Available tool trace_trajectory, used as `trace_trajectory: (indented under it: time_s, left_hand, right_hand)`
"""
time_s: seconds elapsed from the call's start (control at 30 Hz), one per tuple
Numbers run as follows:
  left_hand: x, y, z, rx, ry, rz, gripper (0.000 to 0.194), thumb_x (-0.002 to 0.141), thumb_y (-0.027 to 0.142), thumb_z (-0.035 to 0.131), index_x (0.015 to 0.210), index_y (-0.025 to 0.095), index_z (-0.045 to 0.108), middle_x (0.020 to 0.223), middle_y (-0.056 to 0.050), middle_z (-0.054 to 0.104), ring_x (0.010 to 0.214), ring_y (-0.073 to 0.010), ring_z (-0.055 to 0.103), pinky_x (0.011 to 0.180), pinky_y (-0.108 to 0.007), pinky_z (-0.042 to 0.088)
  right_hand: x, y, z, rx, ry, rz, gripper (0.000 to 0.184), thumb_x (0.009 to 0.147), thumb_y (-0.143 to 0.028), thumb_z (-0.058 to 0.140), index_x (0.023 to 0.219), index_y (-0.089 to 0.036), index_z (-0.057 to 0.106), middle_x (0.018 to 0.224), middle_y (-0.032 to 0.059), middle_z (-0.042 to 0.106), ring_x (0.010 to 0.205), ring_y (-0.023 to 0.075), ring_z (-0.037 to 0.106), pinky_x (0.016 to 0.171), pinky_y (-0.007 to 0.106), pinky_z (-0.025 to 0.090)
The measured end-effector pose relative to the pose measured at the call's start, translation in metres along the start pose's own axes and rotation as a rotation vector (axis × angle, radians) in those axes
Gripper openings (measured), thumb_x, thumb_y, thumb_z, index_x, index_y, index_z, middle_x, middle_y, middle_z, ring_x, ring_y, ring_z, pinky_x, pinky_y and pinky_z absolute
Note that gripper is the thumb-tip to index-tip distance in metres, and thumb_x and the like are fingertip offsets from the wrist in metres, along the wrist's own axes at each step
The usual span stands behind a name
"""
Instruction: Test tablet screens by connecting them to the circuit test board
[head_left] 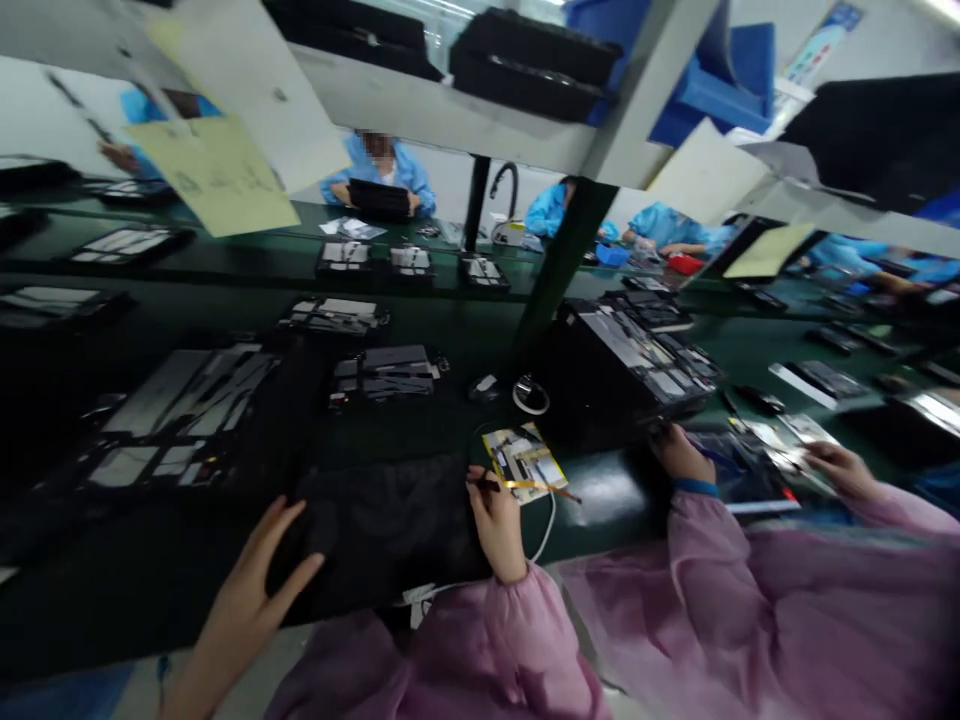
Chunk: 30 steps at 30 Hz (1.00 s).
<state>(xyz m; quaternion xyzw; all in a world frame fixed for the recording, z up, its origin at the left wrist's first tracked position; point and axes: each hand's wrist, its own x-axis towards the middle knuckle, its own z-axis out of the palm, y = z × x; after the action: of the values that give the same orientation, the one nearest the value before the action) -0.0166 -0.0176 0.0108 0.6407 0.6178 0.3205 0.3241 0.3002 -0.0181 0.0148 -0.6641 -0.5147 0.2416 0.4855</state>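
Note:
My left hand (251,590) is held with fingers spread beside the left edge of a black mat (397,515), holding nothing. In a pinch, my right hand (496,520) grips a thin orange-brown flex cable (544,490) that sticks out to the right. A dark bit shows at its fingertips, too small to make out. Just behind that hand lies a yellow-edged card (559,470) with small parts on it. A white cable (551,525) runs down beside it to the front edge of the bench.
Stacked trays of device parts (187,395) stand at left, and another stack (630,345) at right. A co-worker in a pink sleeve (709,550) handles parts close by on the right. Overhead runs a shelf (517,110) with hanging papers. People in blue sit across the bench.

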Motion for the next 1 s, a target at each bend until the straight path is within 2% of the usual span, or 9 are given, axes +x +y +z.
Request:
trace_trajectory:
  time_s: [0.1,0.2,0.37,0.5,0.6,0.73,0.8,0.87,1.0]
  left_hand:
    - [-0.016,-0.001,0.005,0.112,-0.11,-0.032,0.065,0.077,0.049,0.065,0.138,0.032,0.048,0.159,-0.007,0.025,0.141,-0.0355,0.031,0.109,-0.052,0.037]
    - [-0.022,0.007,0.012,0.129,-0.076,-0.033,0.063,0.077,0.045,0.066,0.137,0.033,0.05,0.159,-0.006,0.024,0.14,-0.0353,0.033,0.108,-0.049,0.039]
    - [-0.019,0.013,0.001,-0.041,-0.075,-0.071,0.074,0.064,0.04,0.078,0.133,0.035,0.054,0.157,-0.007,0.03,0.137,-0.0379,0.037,0.106,-0.052,0.04]
    - [-0.002,0.003,-0.034,-0.544,0.353,-0.267,0.039,0.071,0.043,0.072,0.106,0.026,0.066,0.116,-0.009,0.069,0.113,-0.0333,0.062,0.103,-0.052,0.045]
    - [0.021,-0.004,-0.058,-1.013,0.624,-0.384,0.029,0.076,0.035,0.068,0.1,0.02,0.064,0.113,-0.01,0.068,0.113,-0.0305,0.062,0.103,-0.048,0.047]
    - [0.05,-0.005,-0.06,-1.302,0.679,-0.576,0.017,0.079,0.018,0.06,0.095,0.018,0.065,0.122,-0.009,0.065,0.126,-0.0269,0.053,0.112,-0.044,0.039]
    - [0.059,-0.006,-0.053,-1.316,0.701,-0.589,0.019,0.081,0.018,0.059,0.1,0.021,0.065,0.13,-0.005,0.061,0.132,-0.023,0.047,0.116,-0.039,0.032]
    - [0.062,-0.008,-0.045,-1.283,0.703,-0.554,0.026,0.084,0.026,0.06,0.109,0.025,0.063,0.139,-0.002,0.055,0.137,-0.0202,0.041,0.118,-0.035,0.027]
    - [0.061,-0.022,-0.031,-1.104,0.633,-0.523,0.046,0.089,0.045,0.051,0.132,0.027,0.05,0.151,-0.003,0.042,0.139,-0.0224,0.037,0.118,-0.04,0.028]
  right_hand:
    - [0.003,0.006,-0.005,-0.032,-0.031,0.038,0.028,0.089,-0.038,0.047,0.101,-0.02,0.065,0.096,0.0094,0.07,0.083,0.0225,0.066,0.077,0.036,0.052]
    - [0.013,0.011,-0.004,-0.117,-0.039,0.036,0.035,0.089,-0.047,0.045,0.094,-0.02,0.067,0.084,0.0084,0.069,0.074,0.0235,0.064,0.075,0.04,0.05]
    - [0.023,0.009,-0.019,-0.054,-0.009,0.045,0.046,0.083,-0.055,0.054,0.109,-0.018,0.062,0.104,0.0127,0.069,0.094,0.0275,0.066,0.081,0.041,0.051]
    - [0.036,-0.03,-0.051,-0.083,0.332,-0.066,0.055,0.084,-0.049,0.059,0.129,-0.019,0.05,0.125,0.0154,0.059,0.105,0.0268,0.061,0.087,0.04,0.049]
    - [0.069,-0.087,-0.047,-0.185,0.286,-0.287,0.041,0.089,-0.044,0.055,0.122,-0.019,0.057,0.12,0.0125,0.061,0.107,0.0255,0.059,0.096,0.043,0.044]
    - [0.151,-0.158,0.041,-0.133,-0.312,-0.489,0.03,0.091,-0.043,0.052,0.11,-0.022,0.062,0.111,0.0064,0.066,0.104,0.0206,0.061,0.096,0.037,0.046]
    - [0.196,-0.178,0.108,-0.048,-0.576,-0.357,0.03,0.09,-0.046,0.054,0.104,-0.021,0.064,0.109,0.0052,0.067,0.105,0.0194,0.061,0.098,0.035,0.045]
    - [0.233,-0.19,0.175,0.023,-0.801,-0.034,0.03,0.089,-0.046,0.056,0.097,-0.02,0.065,0.104,0.0052,0.069,0.105,0.0177,0.061,0.101,0.033,0.043]
    - [0.27,-0.2,0.267,0.045,-0.994,0.096,0.033,0.087,-0.048,0.058,0.086,-0.017,0.066,0.09,0.0077,0.072,0.087,0.0193,0.067,0.09,0.037,0.052]
